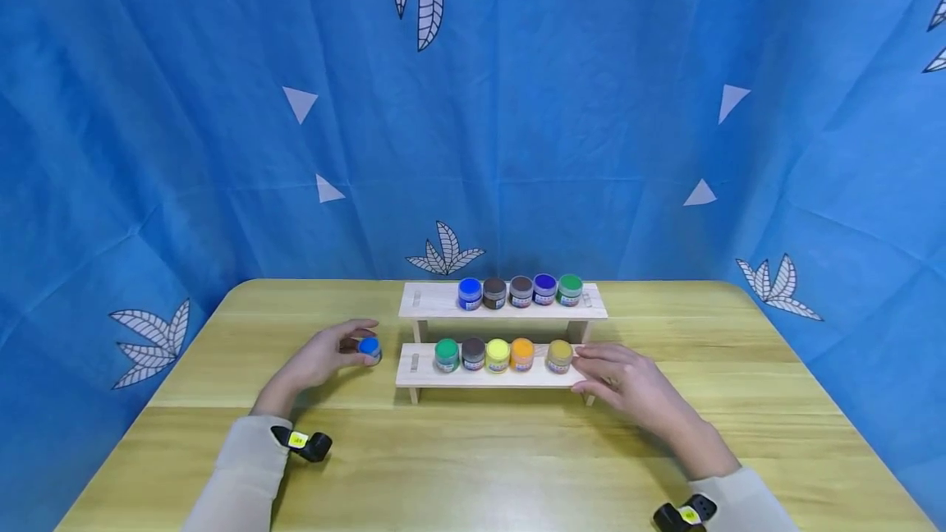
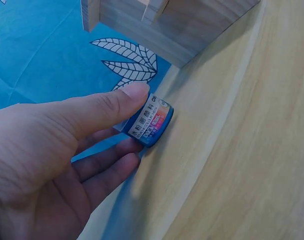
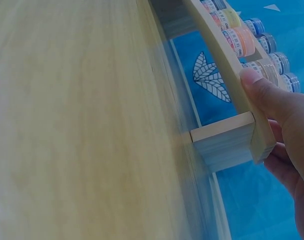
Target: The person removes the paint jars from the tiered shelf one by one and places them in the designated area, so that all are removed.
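My left hand pinches a small blue paint jar between thumb and fingers, left of a two-tier wooden rack. A printed label on this paint jar faces the left wrist camera; whether its base touches the table cannot be told. At the right end of the rack's lower tier, my right hand grips the board, thumb along the front edge and fingers around the end, as the right wrist view shows. Close beside its fingertips stands an ochre paint jar; whether they touch is unclear.
Green, dark, yellow and orange paint jars line the lower tier, with a gap before the ochre one. Several more jars stand on the upper tier. A blue patterned cloth hangs behind the wooden table.
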Demonstrator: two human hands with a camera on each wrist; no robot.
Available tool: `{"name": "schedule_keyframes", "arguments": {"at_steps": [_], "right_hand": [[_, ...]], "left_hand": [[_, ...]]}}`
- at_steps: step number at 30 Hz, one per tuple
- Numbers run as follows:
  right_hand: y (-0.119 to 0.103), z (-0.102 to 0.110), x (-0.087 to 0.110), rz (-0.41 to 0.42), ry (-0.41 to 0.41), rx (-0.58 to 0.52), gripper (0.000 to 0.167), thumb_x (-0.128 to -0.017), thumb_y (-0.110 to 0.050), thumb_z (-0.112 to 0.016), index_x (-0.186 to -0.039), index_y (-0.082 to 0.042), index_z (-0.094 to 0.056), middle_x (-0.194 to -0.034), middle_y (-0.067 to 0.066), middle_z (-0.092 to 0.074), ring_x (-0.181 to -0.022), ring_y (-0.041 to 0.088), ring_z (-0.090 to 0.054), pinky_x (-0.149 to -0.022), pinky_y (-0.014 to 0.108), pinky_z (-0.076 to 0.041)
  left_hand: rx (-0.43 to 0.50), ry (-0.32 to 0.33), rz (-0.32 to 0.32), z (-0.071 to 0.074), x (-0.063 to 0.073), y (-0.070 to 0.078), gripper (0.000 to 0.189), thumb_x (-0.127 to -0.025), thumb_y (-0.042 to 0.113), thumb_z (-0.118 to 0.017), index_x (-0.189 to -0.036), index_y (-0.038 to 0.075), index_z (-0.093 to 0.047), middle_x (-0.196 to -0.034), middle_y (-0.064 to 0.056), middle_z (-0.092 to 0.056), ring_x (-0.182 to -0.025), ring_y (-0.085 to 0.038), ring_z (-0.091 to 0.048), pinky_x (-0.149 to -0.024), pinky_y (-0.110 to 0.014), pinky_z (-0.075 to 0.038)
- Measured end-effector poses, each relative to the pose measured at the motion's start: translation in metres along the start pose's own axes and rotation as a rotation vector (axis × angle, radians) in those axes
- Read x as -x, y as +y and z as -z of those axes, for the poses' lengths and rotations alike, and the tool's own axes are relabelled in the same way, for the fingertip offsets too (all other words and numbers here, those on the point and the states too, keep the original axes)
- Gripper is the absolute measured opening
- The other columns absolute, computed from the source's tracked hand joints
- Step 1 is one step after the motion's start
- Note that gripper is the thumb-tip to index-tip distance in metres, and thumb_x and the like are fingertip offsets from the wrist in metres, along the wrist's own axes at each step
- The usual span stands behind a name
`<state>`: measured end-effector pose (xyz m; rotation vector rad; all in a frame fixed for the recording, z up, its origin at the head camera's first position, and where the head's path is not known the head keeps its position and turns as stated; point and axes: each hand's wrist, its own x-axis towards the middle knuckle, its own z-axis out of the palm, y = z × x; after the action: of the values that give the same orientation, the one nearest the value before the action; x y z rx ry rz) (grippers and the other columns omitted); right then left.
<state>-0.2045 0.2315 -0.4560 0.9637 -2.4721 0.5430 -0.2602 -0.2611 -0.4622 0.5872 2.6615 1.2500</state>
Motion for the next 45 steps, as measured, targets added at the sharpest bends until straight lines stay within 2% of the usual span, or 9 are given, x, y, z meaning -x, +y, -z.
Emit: {"name": "schedule_keyframes", "arguments": {"at_steps": [9, 16, 24, 28, 31, 36, 39, 45], "right_hand": [[-0.001, -0.003, 0.002, 0.007, -0.002, -0.004, 0.041, -0.078, -0.033, -0.081, -0.111, -0.010, -0.075, -0.117, 0.006, -0.069, -0.109, 0.025, -0.065, -0.090, 0.045, -0.052], [-0.003, -0.005, 0.007, -0.013, -0.014, 0.003, 0.040, -0.079, -0.034, -0.080, -0.112, -0.010, -0.075, -0.118, 0.005, -0.069, -0.109, 0.025, -0.064, -0.090, 0.046, -0.052], [-0.003, -0.003, 0.009, -0.017, -0.015, 0.007, 0.041, -0.080, -0.033, -0.080, -0.113, -0.010, -0.075, -0.120, 0.004, -0.068, -0.110, 0.026, -0.064, -0.091, 0.046, -0.052], [-0.004, -0.003, 0.007, -0.012, -0.014, 0.005, 0.041, -0.080, -0.034, -0.080, -0.113, -0.010, -0.075, -0.120, 0.005, -0.068, -0.110, 0.026, -0.064, -0.091, 0.047, -0.052], [-0.004, -0.004, 0.007, -0.014, -0.013, 0.002, 0.041, -0.080, -0.034, -0.080, -0.113, -0.010, -0.075, -0.119, 0.005, -0.069, -0.110, 0.026, -0.064, -0.091, 0.047, -0.052], [-0.002, -0.004, 0.006, -0.008, -0.002, 0.001, 0.041, -0.079, -0.033, -0.080, -0.112, -0.009, -0.075, -0.119, 0.006, -0.069, -0.110, 0.026, -0.064, -0.090, 0.047, -0.052], [-0.001, -0.003, 0.005, -0.004, 0.001, 0.000, 0.042, -0.079, -0.033, -0.080, -0.113, -0.009, -0.075, -0.119, 0.006, -0.069, -0.110, 0.026, -0.064, -0.091, 0.047, -0.052], [-0.001, -0.002, 0.000, 0.002, -0.001, -0.015, 0.041, -0.079, -0.032, -0.080, -0.112, -0.009, -0.075, -0.119, 0.006, -0.069, -0.110, 0.026, -0.064, -0.091, 0.047, -0.052]], "left_hand": [[-0.020, 0.018, 0.033, -0.005, 0.004, -0.006, 0.058, -0.091, 0.026, -0.071, -0.141, 0.005, -0.050, -0.121, -0.010, -0.063, -0.114, -0.032, -0.058, -0.097, -0.050, -0.047], [-0.026, 0.030, 0.051, -0.011, 0.005, -0.010, 0.056, -0.091, 0.026, -0.071, -0.139, 0.004, -0.053, -0.122, -0.011, -0.063, -0.114, -0.032, -0.059, -0.097, -0.049, -0.047], [0.003, 0.041, 0.084, -0.011, 0.005, -0.007, 0.037, -0.091, 0.025, -0.072, -0.121, 0.008, -0.062, -0.106, -0.003, -0.065, -0.104, -0.024, -0.062, -0.092, -0.045, -0.051], [-0.002, 0.027, 0.061, -0.009, 0.005, -0.008, 0.036, -0.090, 0.025, -0.072, -0.121, 0.006, -0.063, -0.105, -0.003, -0.065, -0.102, -0.023, -0.063, -0.090, -0.043, -0.052], [0.001, 0.012, 0.050, -0.007, 0.005, -0.008, 0.040, -0.091, 0.025, -0.072, -0.124, 0.005, -0.062, -0.108, -0.005, -0.065, -0.104, -0.024, -0.062, -0.090, -0.041, -0.052], [0.037, 0.004, 0.040, -0.002, 0.004, -0.004, 0.057, -0.091, 0.027, -0.072, -0.138, 0.001, -0.052, -0.129, -0.016, -0.059, -0.115, -0.032, -0.058, -0.096, -0.047, -0.048], [0.018, 0.037, 0.027, 0.003, 0.003, 0.002, 0.059, -0.094, 0.032, -0.068, -0.141, 0.002, -0.048, -0.137, -0.017, -0.054, -0.120, -0.035, -0.054, -0.101, -0.051, -0.044], [-0.043, 0.123, 0.002, 0.010, 0.004, 0.016, 0.050, -0.099, 0.036, -0.060, -0.139, 0.007, -0.052, -0.137, -0.014, -0.055, -0.124, -0.035, -0.051, -0.103, -0.052, -0.042]]}}
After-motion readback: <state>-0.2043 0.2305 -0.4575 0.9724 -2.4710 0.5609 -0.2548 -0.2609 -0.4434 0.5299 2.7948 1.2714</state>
